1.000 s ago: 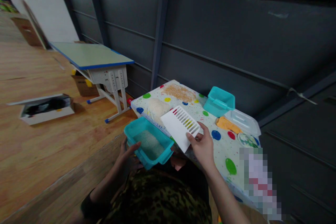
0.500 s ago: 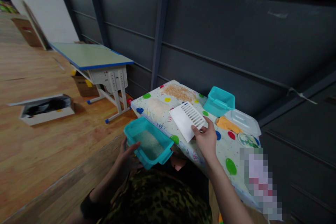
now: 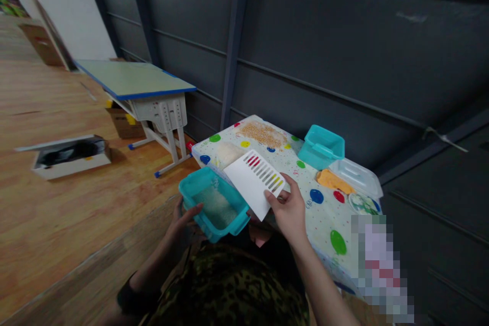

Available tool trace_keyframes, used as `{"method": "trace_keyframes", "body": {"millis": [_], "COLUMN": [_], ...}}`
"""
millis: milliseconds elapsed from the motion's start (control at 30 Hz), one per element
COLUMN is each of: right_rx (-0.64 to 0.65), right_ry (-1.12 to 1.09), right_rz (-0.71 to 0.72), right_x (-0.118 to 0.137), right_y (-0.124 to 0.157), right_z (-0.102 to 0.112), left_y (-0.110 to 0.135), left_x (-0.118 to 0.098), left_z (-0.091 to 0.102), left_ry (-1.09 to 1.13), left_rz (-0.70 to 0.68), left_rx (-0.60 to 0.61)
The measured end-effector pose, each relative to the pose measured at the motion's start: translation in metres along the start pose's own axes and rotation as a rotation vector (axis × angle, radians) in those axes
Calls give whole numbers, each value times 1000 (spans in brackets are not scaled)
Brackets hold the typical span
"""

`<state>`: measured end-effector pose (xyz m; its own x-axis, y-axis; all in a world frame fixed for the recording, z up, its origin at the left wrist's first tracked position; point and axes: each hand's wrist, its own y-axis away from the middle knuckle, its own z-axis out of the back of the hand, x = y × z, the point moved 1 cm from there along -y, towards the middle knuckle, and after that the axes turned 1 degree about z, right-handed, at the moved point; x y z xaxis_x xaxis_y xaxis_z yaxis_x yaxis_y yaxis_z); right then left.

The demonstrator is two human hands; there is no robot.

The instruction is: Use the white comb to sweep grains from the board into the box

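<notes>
The left hand [image 3: 183,216] is curled around the near side of the blue tub [image 3: 214,204], with the thumb on its rim. The blue tub has pale grains in it and is held at the front edge of the bench [image 3: 324,219]. The right hand [image 3: 288,209] pinches a white card [image 3: 254,183] with slots, tilted just beside the blue tub, and a yellow grain pile [image 3: 263,134] lies far behind the blue tub.

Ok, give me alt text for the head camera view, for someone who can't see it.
The right hand holds a white slotted scraper beside a teal tub of pale grains, gripped by the left hand at the edge of a polka-dot table.
</notes>
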<state>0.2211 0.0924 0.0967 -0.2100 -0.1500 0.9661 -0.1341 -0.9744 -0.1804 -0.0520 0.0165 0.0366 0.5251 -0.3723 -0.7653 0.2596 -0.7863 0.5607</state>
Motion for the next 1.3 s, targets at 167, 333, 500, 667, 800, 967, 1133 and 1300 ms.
{"method": "trace_keyframes", "body": {"millis": [167,333,500,667,800,967,1133,1300], "right_rx": [-197,-237,-175,-70,-34,-113,-92,-9], "right_ry": [172,237,159,75,42,149,176,73], "right_rz": [71,39,19,22,30,72,77,72], "right_x": [-2,-14,-15,-8,-1,2,-6,-5], "right_y": [-22,-36,-29,-14,-11,-29,-27,-19], "right_z": [18,16,-6,-21,-17,-7,-14,-18], "left_y": [-1,-5,-10,-14,-15,-17,-16,-14], "left_x": [0,-1,-4,-5,-4,-6,-7,-9], "left_z": [0,2,3,6,10,11,12,12], "left_ry": [0,-2,-3,-14,-1,-5,-5,-9], "left_rz": [-5,20,-18,-32,-37,-53,-56,-53], "left_rx": [3,-4,-38,-26,-14,-21,-13,-12]}}
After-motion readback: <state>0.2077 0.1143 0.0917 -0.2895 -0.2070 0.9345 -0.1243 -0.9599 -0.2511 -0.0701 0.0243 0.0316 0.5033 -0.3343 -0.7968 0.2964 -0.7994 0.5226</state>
